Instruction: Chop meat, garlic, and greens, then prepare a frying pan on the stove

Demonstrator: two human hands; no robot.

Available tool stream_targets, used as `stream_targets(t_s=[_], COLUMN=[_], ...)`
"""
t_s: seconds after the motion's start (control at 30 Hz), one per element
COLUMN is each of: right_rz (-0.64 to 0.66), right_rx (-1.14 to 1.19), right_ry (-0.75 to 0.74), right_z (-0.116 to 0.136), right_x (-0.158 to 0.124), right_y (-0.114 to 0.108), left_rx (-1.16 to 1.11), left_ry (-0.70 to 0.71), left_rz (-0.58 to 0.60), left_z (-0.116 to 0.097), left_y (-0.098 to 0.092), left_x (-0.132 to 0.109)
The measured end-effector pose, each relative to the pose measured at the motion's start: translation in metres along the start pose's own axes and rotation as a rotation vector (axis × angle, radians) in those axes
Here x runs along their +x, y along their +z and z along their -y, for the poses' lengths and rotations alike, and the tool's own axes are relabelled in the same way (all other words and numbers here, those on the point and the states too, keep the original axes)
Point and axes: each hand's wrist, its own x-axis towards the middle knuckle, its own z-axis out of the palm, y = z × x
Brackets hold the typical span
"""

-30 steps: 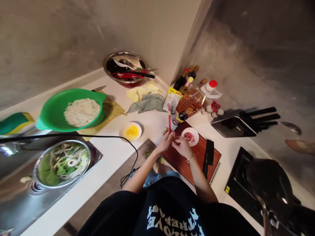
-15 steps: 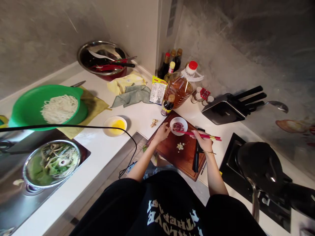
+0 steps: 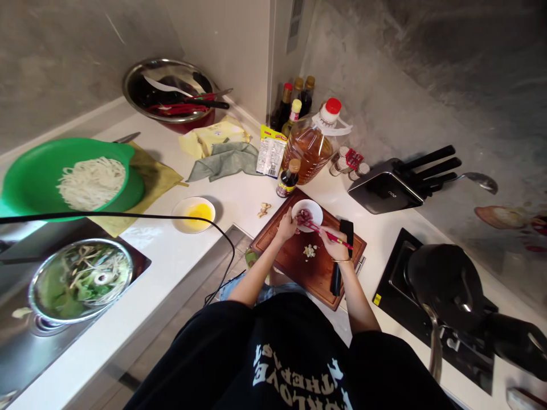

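Observation:
My left hand (image 3: 287, 225) is closed on the near-left rim of a small white bowl (image 3: 315, 210), which looks tilted toward me. Dark red sliced meat (image 3: 304, 217) lies in the bowl. In my right hand (image 3: 333, 246) is a pair of red chopsticks (image 3: 342, 240), their tips at the meat. Beneath both hands is a brown wooden cutting board (image 3: 294, 267), with chopped garlic (image 3: 310, 250) near its middle. A black knife (image 3: 337, 278) lies along the board's right side, partly hidden by my right hand.
Left stand a bowl of egg (image 3: 200, 212), a green basin (image 3: 25, 176) of noodles and a steel bowl (image 3: 32, 293) of greens in the sink. A sauce bottle (image 3: 288, 181) and oil jug (image 3: 310, 142) stand behind the board; a pan (image 3: 444, 279) is right.
My left hand has taken hold of the bowl's rim, and the bowl has tipped toward me. My right hand has shifted left and turned the chopsticks more steeply. The view has shifted slightly.

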Motion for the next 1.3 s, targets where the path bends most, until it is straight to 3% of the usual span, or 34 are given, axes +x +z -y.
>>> stream_targets(t_s=[0.1,0.2,0.5,0.63,0.93,1.17,1.3], right_rz=[-0.045,0.028,0.055,-0.016,0.077,-0.058,-0.063], right_rx=[0.033,0.046,0.086,0.028,0.094,-0.005,0.020], right_ry=[-0.027,-0.073,-0.003,0.009,0.022,0.008,0.037], right_z=[0.007,0.007,-0.019,-0.017,-0.012,-0.005,-0.003], right_x=[0.005,0.012,0.012,0.012,0.008,0.009,0.009], right_y=[0.008,0.009,-0.001,-0.005,-0.001,-0.006,0.002], left_rx=[-0.043,-0.133,-0.187,-0.200,-0.213,-0.196,-0.200], left_ry=[-0.069,-0.082,-0.087,-0.102,-0.119,-0.098,-0.118], left_rz=[0.067,0.098,0.087,0.093,0.106,0.105,0.106], left_z=[0.001,0.002,0.006,0.002,-0.002,0.001,0.001], left_y=[-0.003,-0.005,-0.005,-0.006,-0.008,-0.007,-0.008], left_x=[-0.001,-0.002,-0.002,-0.005,-0.007,-0.007,-0.005])
